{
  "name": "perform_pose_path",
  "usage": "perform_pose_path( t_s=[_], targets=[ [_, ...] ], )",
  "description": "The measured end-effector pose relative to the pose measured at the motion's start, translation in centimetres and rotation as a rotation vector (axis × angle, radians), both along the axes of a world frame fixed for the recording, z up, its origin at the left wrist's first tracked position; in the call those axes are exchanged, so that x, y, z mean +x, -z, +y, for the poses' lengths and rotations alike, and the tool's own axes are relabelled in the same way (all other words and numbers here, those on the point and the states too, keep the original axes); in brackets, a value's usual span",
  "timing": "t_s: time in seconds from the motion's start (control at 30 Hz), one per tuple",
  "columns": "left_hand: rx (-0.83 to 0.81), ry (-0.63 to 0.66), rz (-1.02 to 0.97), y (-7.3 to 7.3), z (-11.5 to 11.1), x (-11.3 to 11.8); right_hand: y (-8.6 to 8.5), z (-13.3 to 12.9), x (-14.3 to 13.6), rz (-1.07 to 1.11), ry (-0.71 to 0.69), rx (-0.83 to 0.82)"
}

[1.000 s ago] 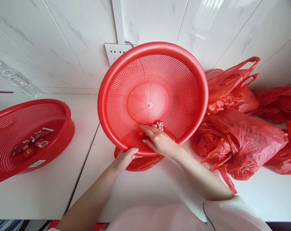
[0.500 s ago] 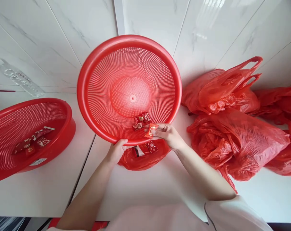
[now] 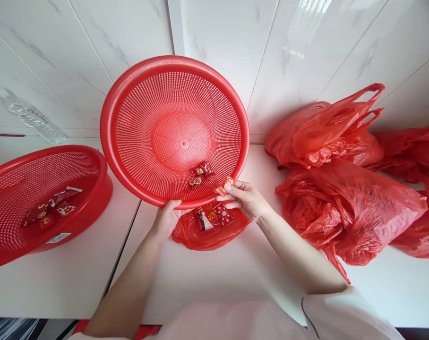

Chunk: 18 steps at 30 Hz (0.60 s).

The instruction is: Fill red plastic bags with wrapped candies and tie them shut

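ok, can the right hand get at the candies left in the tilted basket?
Probably yes: the right hand, pinching one candy, sits at the tilted basket rim; the candies lie just inside, uncovered.

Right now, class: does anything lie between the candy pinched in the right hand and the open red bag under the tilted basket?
Nothing visible: the right hand holds the candy just above the red bag.
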<state>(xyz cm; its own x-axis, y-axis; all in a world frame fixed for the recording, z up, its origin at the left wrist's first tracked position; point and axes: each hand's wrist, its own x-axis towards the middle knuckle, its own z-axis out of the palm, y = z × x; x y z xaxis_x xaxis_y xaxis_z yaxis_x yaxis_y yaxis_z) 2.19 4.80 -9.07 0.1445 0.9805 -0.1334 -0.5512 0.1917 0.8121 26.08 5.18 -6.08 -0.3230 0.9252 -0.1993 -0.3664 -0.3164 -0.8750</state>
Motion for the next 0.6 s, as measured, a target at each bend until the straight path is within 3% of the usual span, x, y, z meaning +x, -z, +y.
perform_pose_path(
  t_s=[0.2,0.43,0.5,0.6],
  targets=[
    [0.009,0.026,0.012,0.1,-0.2,0.2,-0.3,-0.4,0.1,-0.086,-0.003,0.17],
    [0.009,0.031,0.017,-0.1,-0.2,0.3,-0.5,-0.3,0.4,-0.247,-0.008,0.254],
    [0.002,0.009,0.015,0.0,-0.1,0.2,-0.7,-0.1,0.9,-0.368,-0.006,0.305],
    [-0.006,-0.031,0.006,0.1,0.0,0.1,-0.9,0.2,2.2,-0.782,-0.029,0.47]
  ],
)
